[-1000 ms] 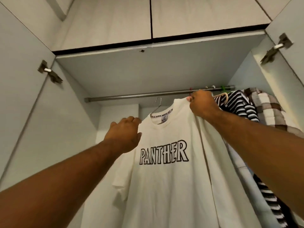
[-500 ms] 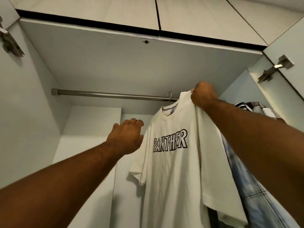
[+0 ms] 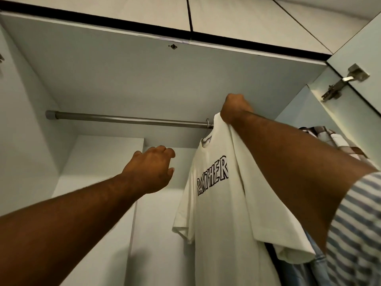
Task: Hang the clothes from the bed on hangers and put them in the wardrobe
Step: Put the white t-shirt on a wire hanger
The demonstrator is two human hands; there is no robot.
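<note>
The right hand [image 3: 235,109] is gripping the white T-shirt [image 3: 224,213] by its shoulder, fingers curled tight round the cloth just below the rail [image 3: 123,119], toward the rail's right end. The hanger hook [image 3: 208,125] is showing at the rail right beside that fist; whether it is sitting fully over the rail cannot be told. The left hand [image 3: 151,169] is hovering below the rail's middle, apart from the shirt, fingers loosely curled and holding nothing. The step in hand is looking like seating the hook. Doing it well is meaning easing the weight down until the hook is bearing on the rail before letting go, with the left hand steadying the collar if the shirt swings. Further right along the rail, 1 plaid garment [image 3: 327,137] and 1 blue garment [image 3: 309,271] are hanging close, likely crowding the shirt. A door hinge [image 3: 342,83] is sitting above the rail's right end.
</note>
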